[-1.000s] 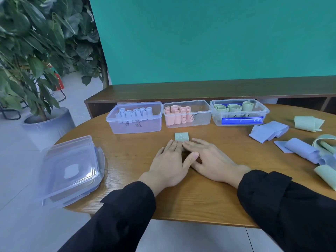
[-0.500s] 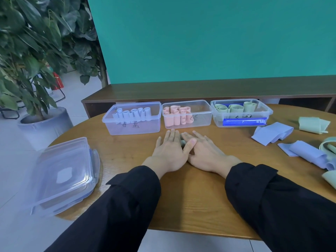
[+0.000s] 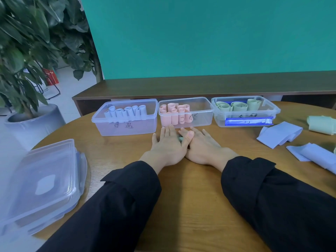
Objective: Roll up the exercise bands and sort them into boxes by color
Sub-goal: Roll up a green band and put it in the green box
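Under both palms, a green band is nearly hidden; left hand and right hand press it flat-fingered, likely rolling it toward the boxes ahead.

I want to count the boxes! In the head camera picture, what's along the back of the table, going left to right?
Blue box → pink box → green box → loose green band.

Office or studio-like room, teal backdrop wall beyond fingers, potted plant far left, tiled floor
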A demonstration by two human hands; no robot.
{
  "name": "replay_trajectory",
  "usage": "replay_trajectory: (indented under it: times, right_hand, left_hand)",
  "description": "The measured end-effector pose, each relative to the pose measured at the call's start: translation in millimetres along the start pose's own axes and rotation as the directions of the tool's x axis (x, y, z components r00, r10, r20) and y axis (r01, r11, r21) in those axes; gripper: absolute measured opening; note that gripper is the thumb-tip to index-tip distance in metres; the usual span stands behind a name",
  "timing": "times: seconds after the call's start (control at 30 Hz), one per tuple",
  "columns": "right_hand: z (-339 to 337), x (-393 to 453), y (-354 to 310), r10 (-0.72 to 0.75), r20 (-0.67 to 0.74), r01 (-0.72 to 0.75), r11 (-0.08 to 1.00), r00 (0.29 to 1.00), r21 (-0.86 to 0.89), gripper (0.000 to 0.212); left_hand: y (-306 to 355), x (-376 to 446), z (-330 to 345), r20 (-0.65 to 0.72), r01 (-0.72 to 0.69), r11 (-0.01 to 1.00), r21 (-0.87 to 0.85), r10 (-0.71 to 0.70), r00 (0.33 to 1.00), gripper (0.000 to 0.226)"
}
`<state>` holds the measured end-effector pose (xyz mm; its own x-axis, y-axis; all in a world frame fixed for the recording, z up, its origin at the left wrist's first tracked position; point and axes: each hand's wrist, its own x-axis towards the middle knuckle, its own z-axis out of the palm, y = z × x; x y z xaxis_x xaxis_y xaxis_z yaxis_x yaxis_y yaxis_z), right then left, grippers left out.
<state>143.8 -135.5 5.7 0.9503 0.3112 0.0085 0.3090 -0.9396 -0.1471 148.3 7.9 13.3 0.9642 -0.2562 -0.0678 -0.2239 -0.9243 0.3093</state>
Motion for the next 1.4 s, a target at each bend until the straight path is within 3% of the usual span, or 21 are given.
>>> replay_trajectory:
  times: [0.2,0.43,0.57,0.67,0.97,1.17,1.27,1.4]
  right_hand:
    - [1,0,1,-0.035,-0.02,0.035,0.999,0.999,-0.002,0.063]
    - [3,-12,2,-0.064,-0.154,0.09,0.982,0.986,0.168,0.077]
    - [2,-22,6,-0.067,-0.307,0.148,0.957,0.949,0.248,0.055]
    - [5,-25,9,-0.081,-0.346,0.175,0.952,0.935,0.252,0.041]
    - [6,-28,7,-0.071,-0.325,0.144,0.968,0.943,0.207,0.04]
    - [7,-23,10,-0.072,-0.301,0.143,0.965,0.951,0.22,0.033]
    - [5,-21,9,-0.063,-0.275,0.125,0.969,0.959,0.213,0.038]
    - [6,-19,8,-0.032,-0.25,0.081,0.979,0.968,0.189,0.045]
  left_hand:
    - [3,8,-4,0.034,0.041,0.999,0.023,-0.042,0.999,0.107]
    - [-1,-1,-4,0.073,0.008,1.0,-0.008,-0.007,0.997,0.12]
    - [0,-6,-7,0.117,0.011,0.999,-0.037,-0.007,0.993,0.115]
    - [-1,-8,-6,0.113,0.009,0.999,-0.04,-0.004,0.994,0.112]
    - [-17,-18,-5,-0.011,-0.18,0.984,-0.008,0.18,0.984,0.104]
    - [-31,-35,1,-0.183,-0.401,0.904,0.149,0.424,0.887,0.082]
    - [-32,-37,6,-0.175,-0.406,0.907,0.106,0.419,0.891,0.072]
    - [-31,-36,10,-0.142,-0.37,0.925,0.085,0.379,0.914,0.078]
